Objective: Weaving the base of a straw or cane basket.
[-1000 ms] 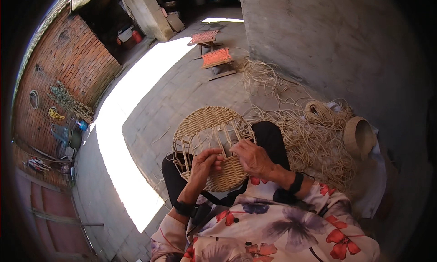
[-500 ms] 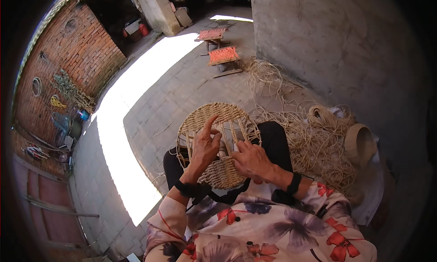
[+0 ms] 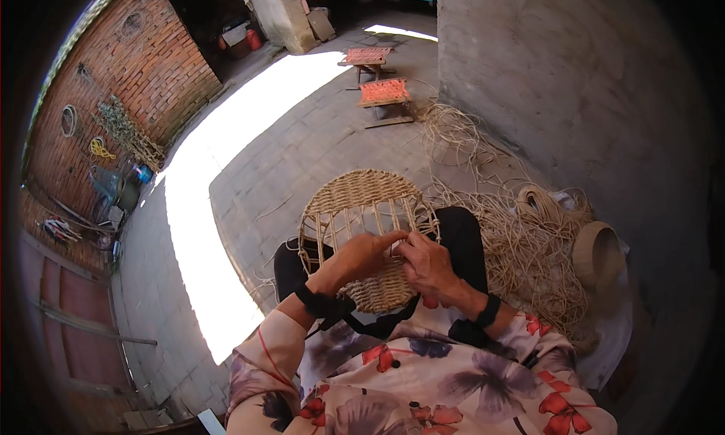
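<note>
Seeing a round woven frame (image 3: pixel 364 187) on the lap, across black trousers (image 3: pixel 464 239), likely to take its weight and free both hands. Working left hand (image 3: pixel 361 255) against right hand (image 3: pixel 428 265) over its open middle, probably for fine control. Fingers bunched, tips meeting; can't tell pinching from mere touching. Got a heap of cord (image 3: pixel 521 246) on the floor (image 3: pixel 287 163) at right, presumably for easy reach.

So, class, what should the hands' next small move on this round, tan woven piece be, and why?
Probably weave another pass across the bare, spaced tan cords, just above the tightly woven tan lower section: the left hand and right hand meet nearby, and the gap up to the woven tan upper section is unfilled. What they pinch, I can't tell.
</note>
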A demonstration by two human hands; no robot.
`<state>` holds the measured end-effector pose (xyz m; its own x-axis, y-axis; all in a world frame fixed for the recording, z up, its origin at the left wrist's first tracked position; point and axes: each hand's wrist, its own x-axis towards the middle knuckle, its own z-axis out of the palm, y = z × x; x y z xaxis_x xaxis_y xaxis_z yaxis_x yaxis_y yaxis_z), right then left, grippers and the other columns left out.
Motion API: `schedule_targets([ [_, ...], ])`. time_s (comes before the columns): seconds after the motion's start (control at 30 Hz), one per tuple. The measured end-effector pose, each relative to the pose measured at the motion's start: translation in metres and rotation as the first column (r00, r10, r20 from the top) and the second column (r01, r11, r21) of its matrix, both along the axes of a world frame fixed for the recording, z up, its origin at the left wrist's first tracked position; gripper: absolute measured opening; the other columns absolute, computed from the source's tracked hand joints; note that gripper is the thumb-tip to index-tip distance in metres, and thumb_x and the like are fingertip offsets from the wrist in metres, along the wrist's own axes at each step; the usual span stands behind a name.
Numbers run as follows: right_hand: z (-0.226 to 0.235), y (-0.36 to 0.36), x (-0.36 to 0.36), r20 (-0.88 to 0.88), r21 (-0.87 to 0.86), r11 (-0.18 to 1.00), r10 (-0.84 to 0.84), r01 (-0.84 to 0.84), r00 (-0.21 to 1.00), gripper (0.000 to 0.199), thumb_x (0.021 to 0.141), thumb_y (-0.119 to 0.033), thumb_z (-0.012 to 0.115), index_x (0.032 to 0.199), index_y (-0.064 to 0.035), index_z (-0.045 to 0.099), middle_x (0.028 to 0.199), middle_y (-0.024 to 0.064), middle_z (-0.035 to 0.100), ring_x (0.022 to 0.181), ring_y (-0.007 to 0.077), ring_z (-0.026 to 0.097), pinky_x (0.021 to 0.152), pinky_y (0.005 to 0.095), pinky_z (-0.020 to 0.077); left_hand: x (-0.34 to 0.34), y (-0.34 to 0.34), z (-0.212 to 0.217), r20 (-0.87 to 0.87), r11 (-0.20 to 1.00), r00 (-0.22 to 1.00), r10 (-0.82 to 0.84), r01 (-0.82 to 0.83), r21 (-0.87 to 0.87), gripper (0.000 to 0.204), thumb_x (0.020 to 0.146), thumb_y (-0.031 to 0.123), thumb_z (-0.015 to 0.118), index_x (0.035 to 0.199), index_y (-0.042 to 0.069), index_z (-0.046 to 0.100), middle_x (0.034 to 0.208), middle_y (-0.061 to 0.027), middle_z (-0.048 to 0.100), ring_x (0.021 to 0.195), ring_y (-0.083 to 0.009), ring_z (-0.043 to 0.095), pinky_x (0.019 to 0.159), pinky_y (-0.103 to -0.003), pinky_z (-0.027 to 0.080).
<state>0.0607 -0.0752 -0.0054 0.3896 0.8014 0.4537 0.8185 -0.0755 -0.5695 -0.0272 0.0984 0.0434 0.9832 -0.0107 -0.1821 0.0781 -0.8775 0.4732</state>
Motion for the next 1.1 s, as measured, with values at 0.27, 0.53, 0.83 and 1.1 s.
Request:
schedule_targets([
  [0.27, 0.003, -0.006, 0.002, -0.012, -0.033, 0.998, 0.045, -0.045, 0.999, 0.020, 0.074, -0.003, 0.065, 0.093, -0.0084, 0.064, 0.088, 0.0093, 0.053, 0.085, 0.0284, 0.061, 0.070, 0.0413, 0.0510, -0.045, 0.001, 0.017, 0.208, 0.954, 0.956, 0.209, -0.246, 0.173, 0.013, 0.085, 0.014, 0.061, 0.086, 0.004, 0.070, 0.070, -0.0230, 0.065, 0.067, -0.0428, 0.065, 0.064, -0.050, 0.052],
  [0.53, 0.015, 0.039, -0.019, -0.163, 0.106, 0.954, 0.295, -0.280, 0.942, 0.014, 0.083, -0.004, 0.064, 0.097, -0.0042, 0.063, 0.087, 0.0138, 0.062, 0.083, 0.0333, 0.065, 0.073, 0.0421, 0.0521, -0.094, 0.019, 0.023, 0.113, 0.908, 0.921, 0.373, -0.338, -0.246, 0.023, 0.089, 0.021, 0.064, 0.089, -0.001, 0.068, 0.073, -0.0203, 0.066, 0.071, -0.0377, 0.067, 0.065, -0.042, 0.051],
  [0.83, 0.015, 0.037, -0.025, -0.150, 0.033, 0.988, 0.154, -0.151, 0.977, 0.012, 0.082, -0.002, 0.064, 0.093, -0.0018, 0.061, 0.084, 0.0155, 0.060, 0.079, 0.0360, 0.064, 0.070, 0.0423, 0.0525, -0.090, 0.018, 0.012, 0.230, 0.836, 0.827, 0.514, -0.422, -0.350, 0.017, 0.090, 0.016, 0.062, 0.098, 0.002, 0.067, 0.076, -0.0207, 0.067, 0.075, -0.0389, 0.068, 0.066, -0.043, 0.052],
  [1.1, 0.008, 0.058, -0.026, 0.144, -0.045, 0.989, 0.148, -0.143, 0.978, 0.012, 0.077, -0.003, 0.064, 0.086, -0.0012, 0.057, 0.091, 0.0155, 0.056, 0.086, 0.0350, 0.061, 0.072, 0.0452, 0.0524, -0.065, 0.018, 0.006, 0.243, 0.936, 0.912, 0.332, -0.287, -0.202, 0.039, 0.083, 0.001, 0.057, 0.121, 0.009, 0.061, 0.081, -0.0231, 0.068, 0.080, -0.0419, 0.067, 0.069, -0.048, 0.052],
])
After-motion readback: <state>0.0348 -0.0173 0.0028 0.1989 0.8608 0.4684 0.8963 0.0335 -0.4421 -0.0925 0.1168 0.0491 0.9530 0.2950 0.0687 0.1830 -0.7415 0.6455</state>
